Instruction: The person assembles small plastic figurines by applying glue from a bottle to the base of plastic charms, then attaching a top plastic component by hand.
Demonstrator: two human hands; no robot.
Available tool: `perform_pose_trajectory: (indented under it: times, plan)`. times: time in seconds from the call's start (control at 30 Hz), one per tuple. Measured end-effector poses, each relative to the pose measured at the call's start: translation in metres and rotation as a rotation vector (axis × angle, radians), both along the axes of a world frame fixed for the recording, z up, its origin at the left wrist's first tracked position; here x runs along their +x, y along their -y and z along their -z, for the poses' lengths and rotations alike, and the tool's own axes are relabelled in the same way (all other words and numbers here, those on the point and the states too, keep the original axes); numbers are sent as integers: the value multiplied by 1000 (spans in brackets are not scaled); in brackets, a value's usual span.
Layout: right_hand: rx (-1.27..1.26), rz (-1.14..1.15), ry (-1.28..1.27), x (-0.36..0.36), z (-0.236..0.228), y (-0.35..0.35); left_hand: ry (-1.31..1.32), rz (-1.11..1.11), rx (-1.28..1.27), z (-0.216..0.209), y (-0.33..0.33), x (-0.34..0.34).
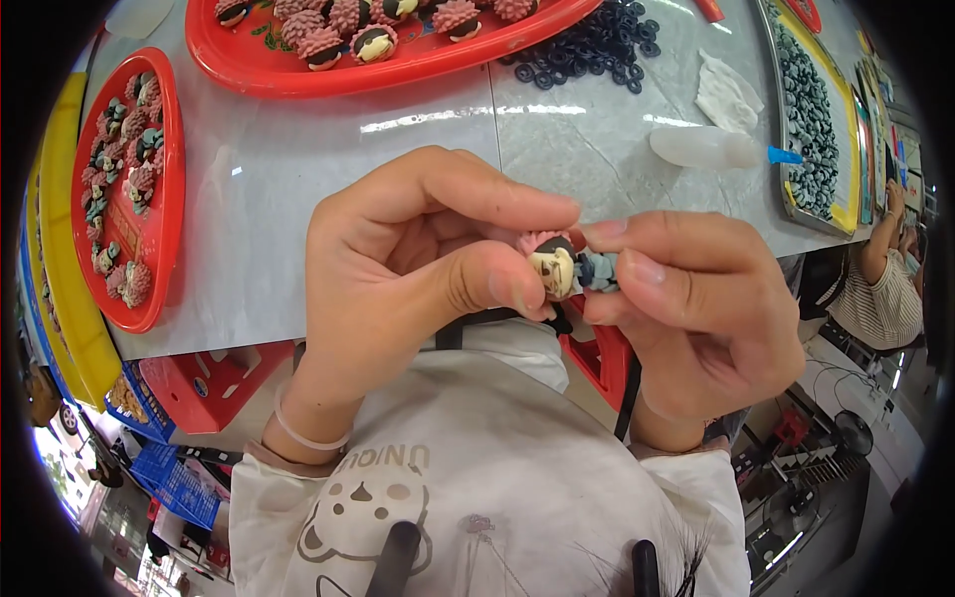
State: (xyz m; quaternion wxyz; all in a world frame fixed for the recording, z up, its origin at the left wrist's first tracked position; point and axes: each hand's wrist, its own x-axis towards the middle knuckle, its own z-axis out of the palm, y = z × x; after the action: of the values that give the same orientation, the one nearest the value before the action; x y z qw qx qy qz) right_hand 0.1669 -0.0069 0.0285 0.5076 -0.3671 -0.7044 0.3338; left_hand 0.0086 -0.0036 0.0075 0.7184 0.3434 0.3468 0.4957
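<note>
Between my hands, above the table's near edge, is a small figurine. Its head (pixel 550 267), with pink hair, a black band and a cream face, is pinched by the thumb and fingers of my left hand (pixel 418 234). The grey-blue figurine body (pixel 600 271) sits in the fingertips of my right hand (pixel 701 298). Head and body meet at the neck; fingers partly cover the join, so I cannot tell whether they are fully joined. Similar pink-haired heads (pixel 374 43) lie in a large red tray (pixel 288 82) at the far side.
Head-and-body figurines fill a red oval tray (pixel 171 239) at left. Dark rings (pixel 587 50) are heaped at the back, near a crumpled white tissue (pixel 728 92) and a translucent bottle (pixel 706 148) with a blue tip. A metal tray of small grey-blue parts (pixel 808 119) stands right. Another person (pixel 880 289) sits far right.
</note>
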Motion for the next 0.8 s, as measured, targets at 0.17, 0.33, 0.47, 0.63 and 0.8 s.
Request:
perform_pose_trajectory:
  times: [0.17, 0.33, 0.47, 0.63, 0.8]
  plan:
    - [236, 54, 220, -3, 4, -3, 47, 62, -7, 2, -5, -4]
    - [207, 25, 236, -3, 6, -5, 35, 24, -104, -7, -6, -5]
    - [266, -16, 416, -6, 0, -3, 86, -14, 40, -1, 4, 0]
    - [178, 177, 346, 21, -1, 8, -616, -392, 475, -32, -11, -84]
    - [101, 158, 255, 19, 3, 8, -1367, -252, 301, -53, -15, -148]
